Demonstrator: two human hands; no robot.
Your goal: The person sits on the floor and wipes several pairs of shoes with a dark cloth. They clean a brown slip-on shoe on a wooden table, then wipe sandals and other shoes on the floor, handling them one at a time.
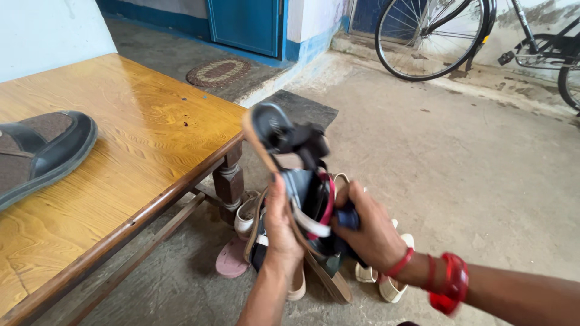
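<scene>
I hold a bundle of sandals [302, 181] in the air in front of me, just beside the corner of the wooden table [139, 139]. My left hand [281, 226] is closed around the bundle from the left side, with the thumb up along a tan sole. My right hand [368, 232] grips it from the right, the fingers curled around the straps; this wrist wears red bangles [450, 284]. The top sandal in the bundle is dark with a tan edge and it tilts up toward the table. One dark sandal [42, 151] already lies on the table top, at its left end, well apart from my hands. Below the bundle, on the concrete floor [471, 169], some footwear is not yet lifted: white shoes [386, 281] and a pink sandal [232, 259] near the table leg. So, as I judge it, one piece is placed, several are in my hands, and a few remain on the ground. A bicycle [435, 36] stands by the far wall.
</scene>
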